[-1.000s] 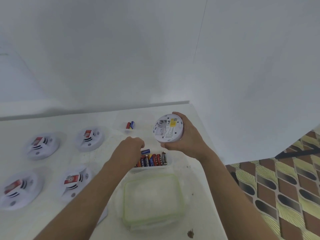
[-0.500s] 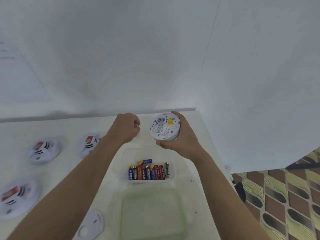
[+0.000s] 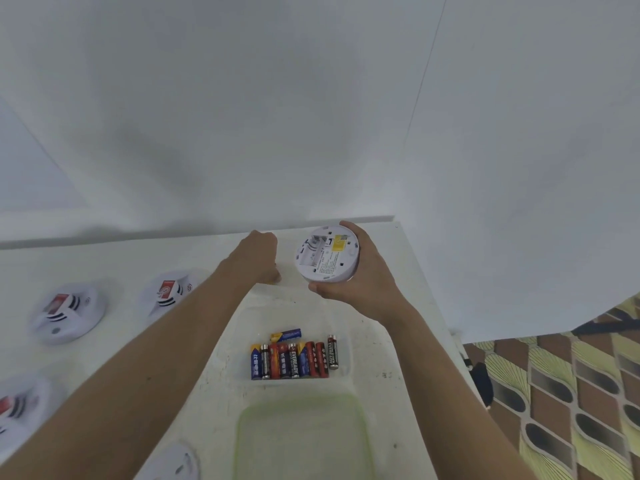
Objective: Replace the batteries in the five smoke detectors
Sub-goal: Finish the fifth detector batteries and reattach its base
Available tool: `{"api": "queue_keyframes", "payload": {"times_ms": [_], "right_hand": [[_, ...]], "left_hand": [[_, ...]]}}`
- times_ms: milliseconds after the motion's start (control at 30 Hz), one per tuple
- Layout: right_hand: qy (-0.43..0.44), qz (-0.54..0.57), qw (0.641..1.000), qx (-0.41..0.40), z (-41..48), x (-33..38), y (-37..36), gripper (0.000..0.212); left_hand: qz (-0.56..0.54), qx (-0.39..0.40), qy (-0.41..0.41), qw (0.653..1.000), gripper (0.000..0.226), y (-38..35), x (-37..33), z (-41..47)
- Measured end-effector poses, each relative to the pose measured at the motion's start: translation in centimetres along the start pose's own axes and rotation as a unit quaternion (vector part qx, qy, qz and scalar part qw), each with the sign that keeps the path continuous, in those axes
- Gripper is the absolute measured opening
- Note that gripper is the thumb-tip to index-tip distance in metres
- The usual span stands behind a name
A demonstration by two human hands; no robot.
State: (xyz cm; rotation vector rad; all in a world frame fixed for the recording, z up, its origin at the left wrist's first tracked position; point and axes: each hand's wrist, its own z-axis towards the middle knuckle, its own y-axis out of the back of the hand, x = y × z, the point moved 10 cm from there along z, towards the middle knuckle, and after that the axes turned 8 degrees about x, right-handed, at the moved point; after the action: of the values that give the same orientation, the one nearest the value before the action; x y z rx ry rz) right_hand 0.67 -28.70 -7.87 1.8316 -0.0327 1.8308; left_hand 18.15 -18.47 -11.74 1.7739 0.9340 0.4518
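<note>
1. Detectors lie face-up on the worktop (image 3: 104, 258), well left of your left hand. I count three resting detectors (image 3: 67, 311), and the frame edge cuts off the nearest one. With the one you hold, that makes four. The fifth is not visible and may be behind your left forearm. A round white piece (image 3: 175, 462) by that forearm is cropped, so I cannot tell what it is.
2. Your left hand (image 3: 258, 258) has its fingers curled and its knuckles turned away. It sits just left of the held detector without touching it. I cannot tell whether it holds anything.
3. The batteries (image 3: 294, 362) stand in a row in a clear tub (image 3: 348, 341), nearer to you than both hands. One blue cell lies crosswise behind the row. They should be small, stiff and smooth and will likely roll, so pinch one mid-barrel. Nothing shows whether they are fresh or spent.
4. The held smoke detector (image 3: 325, 254) has its back facing you, and its open battery bay looks empty. It is probably a light, rigid plastic shell with a slick rim. Grip it by the rim and go gently on the thin contacts.
5. Your right hand (image 3: 363, 282) wraps the detector's rim from the right and below, with the thumb on the near edge. The fingers behind it are hidden.
</note>
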Motion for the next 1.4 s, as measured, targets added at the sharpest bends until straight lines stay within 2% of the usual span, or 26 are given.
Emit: {"api": "queue_keyframes", "payload": {"times_ms": [67, 167, 333, 433, 533, 700, 800, 900, 1033, 1267, 1400], "right_hand": [[-0.001, -0.001, 1.0, 0.002, 0.1, -0.2, 0.0, 0.098], [-0.001, -0.001, 1.0, 0.008, 0.2, -0.6, -0.2, 0.103], [0.012, -0.005, 1.0, -0.007, -0.2, -0.5, 0.4, 0.09], [0.012, -0.008, 1.0, -0.007, -0.6, -0.4, 0.4, 0.091], [0.011, -0.003, 1.0, 0.0, -1.0, -0.3, 0.3, 0.096], [0.017, -0.004, 0.999, 0.033, -1.8, 0.0, -0.3, 0.1], [0.027, -0.01, 0.997, 0.065, -2.3, 0.6, -0.7, 0.094], [0.034, -0.02, 0.995, 0.091, -2.5, 1.2, -0.9, 0.092], [0.045, -0.022, 0.994, 0.101, -2.7, 1.8, -1.0, 0.093], [0.068, -0.025, 0.992, 0.104, -2.9, 2.7, -1.2, 0.093], [0.073, -0.026, 0.991, 0.109, -3.0, 2.8, -1.4, 0.093]], "left_hand": [[0.002, -0.003, -0.01, 1.0, 0.034, -0.3, -0.1, 0.1], [-0.012, -0.003, -0.026, 1.0, 0.012, 0.0, -0.1, -0.1], [-0.187, -0.065, -0.072, 0.977, 0.013, 2.5, -0.2, -2.6], [-0.343, -0.12, -0.121, 0.924, 0.015, 4.2, -0.1, -5.4], [-0.468, -0.117, -0.184, 0.856, 0.021, 4.9, -0.9, -7.7], [-0.471, -0.106, -0.222, 0.847, 0.018, 4.7, -2.0, -10.3], [-0.426, -0.096, -0.227, 0.871, 0.008, 4.5, -2.4, -10.7], [-0.401, -0.1, -0.246, 0.877, 0.011, 4.7, -2.8, -11.2], [-0.44, -0.092, -0.258, 0.855, 0.016, 4.9, -3.1, -11.8], [-0.496, -0.158, -0.236, 0.821, 0.021, 4.8, -1.5, -11.6], [-0.508, -0.141, -0.25, 0.812, 0.027, 3.6, -2.5, -12.0]]}}
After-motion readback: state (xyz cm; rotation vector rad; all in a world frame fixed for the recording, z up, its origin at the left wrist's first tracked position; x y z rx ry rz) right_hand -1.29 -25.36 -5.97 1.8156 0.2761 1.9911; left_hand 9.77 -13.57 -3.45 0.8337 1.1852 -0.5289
